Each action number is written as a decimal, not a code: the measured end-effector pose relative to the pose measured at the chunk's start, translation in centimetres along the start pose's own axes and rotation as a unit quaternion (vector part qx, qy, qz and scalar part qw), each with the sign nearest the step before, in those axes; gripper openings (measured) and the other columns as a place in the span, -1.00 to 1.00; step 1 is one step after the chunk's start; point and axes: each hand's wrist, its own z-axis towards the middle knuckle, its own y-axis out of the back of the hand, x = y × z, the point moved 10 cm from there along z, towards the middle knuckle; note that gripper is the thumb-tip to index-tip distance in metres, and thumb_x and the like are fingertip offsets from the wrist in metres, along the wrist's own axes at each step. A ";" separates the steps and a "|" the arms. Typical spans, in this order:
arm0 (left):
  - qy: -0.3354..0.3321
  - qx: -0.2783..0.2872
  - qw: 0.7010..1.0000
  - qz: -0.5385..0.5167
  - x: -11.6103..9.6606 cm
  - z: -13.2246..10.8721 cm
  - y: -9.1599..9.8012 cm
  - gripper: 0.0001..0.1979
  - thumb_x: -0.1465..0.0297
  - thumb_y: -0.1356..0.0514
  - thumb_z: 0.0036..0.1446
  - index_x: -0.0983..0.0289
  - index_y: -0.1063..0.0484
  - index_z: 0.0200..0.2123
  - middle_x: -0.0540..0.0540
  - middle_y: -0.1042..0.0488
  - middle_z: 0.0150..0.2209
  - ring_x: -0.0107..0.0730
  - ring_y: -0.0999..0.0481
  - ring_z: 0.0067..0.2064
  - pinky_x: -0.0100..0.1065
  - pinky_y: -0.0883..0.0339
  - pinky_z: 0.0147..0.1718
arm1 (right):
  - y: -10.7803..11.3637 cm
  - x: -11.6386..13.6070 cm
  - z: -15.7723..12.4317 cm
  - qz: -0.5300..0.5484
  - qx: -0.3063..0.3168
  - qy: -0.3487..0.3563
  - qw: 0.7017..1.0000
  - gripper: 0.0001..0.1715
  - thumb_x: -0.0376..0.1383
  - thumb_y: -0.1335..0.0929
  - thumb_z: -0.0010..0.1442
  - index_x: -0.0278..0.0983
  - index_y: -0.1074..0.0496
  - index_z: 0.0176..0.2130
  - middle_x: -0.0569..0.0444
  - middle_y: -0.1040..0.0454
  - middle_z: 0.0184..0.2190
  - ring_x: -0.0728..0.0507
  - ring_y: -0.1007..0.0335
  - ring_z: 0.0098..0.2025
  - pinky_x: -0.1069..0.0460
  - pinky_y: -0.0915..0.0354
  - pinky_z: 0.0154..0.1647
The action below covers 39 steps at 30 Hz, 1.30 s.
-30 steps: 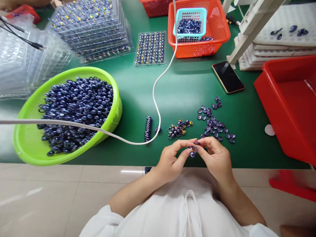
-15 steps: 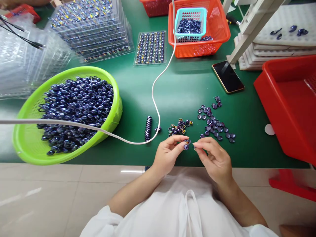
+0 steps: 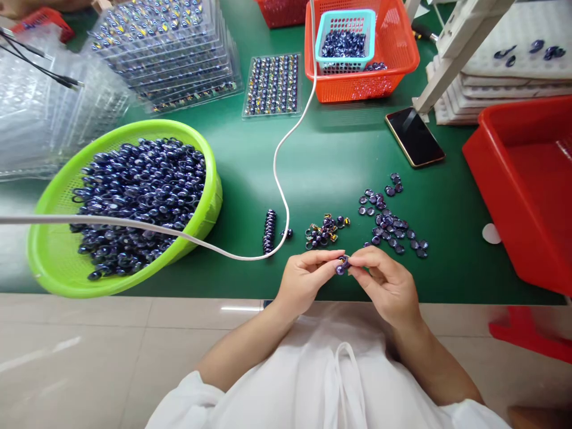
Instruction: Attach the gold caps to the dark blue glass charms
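My left hand [image 3: 308, 280] and my right hand [image 3: 386, 286] meet above the near edge of the green table [image 3: 339, 155]. Both pinch one small dark purple glossy piece [image 3: 342, 265] between fingertips. Just beyond my fingers lies a small heap of purple and gold pieces [image 3: 324, 230]. To its right, several flat purple discs [image 3: 391, 223] are scattered. A short stack of purple pieces [image 3: 269, 231] lies on its side to the left.
A lime green basket [image 3: 49, 262] full of purple pieces sits at left, crossed by a white cable [image 3: 281, 179]. Stacked clear trays [image 3: 165, 47] and one filled tray [image 3: 273, 85] lie behind. An orange basket [image 3: 402, 53], a phone [image 3: 414, 137] and a red bin [image 3: 522, 185] stand at right.
Half a second ago my hands were slightly apart, with the purple piece in the left fingers. Now the right fingers have closed back onto it.
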 end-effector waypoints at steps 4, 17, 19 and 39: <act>-0.107 0.009 0.991 0.085 -2.6 -0.4 -0.5 -0.84 0.44 -0.37 0.11 0.19 -0.70 -0.21 0.09 -0.70 -0.29 -0.38 -0.64 -0.29 -0.43 -0.50 -0.26 | 0.1 -0.6 0.1 0.009 -0.013 -0.034 0.999 -0.75 -0.42 -0.41 0.27 -0.09 -0.50 -0.10 0.13 -0.49 -0.23 -0.03 -0.47 -0.21 0.06 -0.42 -0.16; -0.331 0.065 0.920 0.201 -6.0 -2.4 -2.4 -0.65 0.53 -0.34 0.16 0.16 -0.61 0.01 0.18 -0.69 -0.17 -0.27 -0.66 -0.18 -0.24 -0.53 -0.16 | 0.4 -0.9 0.0 0.017 -0.030 -0.047 0.998 -0.80 -0.38 -0.40 0.28 -0.12 -0.53 -0.10 0.11 -0.52 -0.22 -0.03 -0.51 -0.22 0.10 -0.47 -0.19; -0.330 0.059 0.920 0.202 -5.8 -2.2 -2.3 -0.66 0.51 -0.36 0.15 0.13 -0.61 0.00 0.15 -0.70 -0.18 -0.27 -0.67 -0.20 -0.25 -0.53 -0.18 | 0.4 -0.9 0.0 0.010 -0.030 -0.046 0.998 -0.81 -0.38 -0.41 0.28 -0.13 -0.53 -0.11 0.11 -0.52 -0.23 -0.03 -0.52 -0.23 0.10 -0.47 -0.19; -0.336 0.049 0.913 0.227 -6.1 -3.1 -2.0 -0.78 0.58 -0.22 0.23 0.25 -0.57 -0.11 0.14 -0.62 -0.28 -0.35 -0.59 -0.26 -0.34 -0.50 -0.26 | -2.0 -1.6 0.3 0.177 0.004 -0.104 0.979 -0.89 -0.34 -0.43 0.27 -0.15 -0.56 -0.18 0.16 -0.43 -0.35 0.02 -0.48 -0.34 0.12 -0.48 -0.31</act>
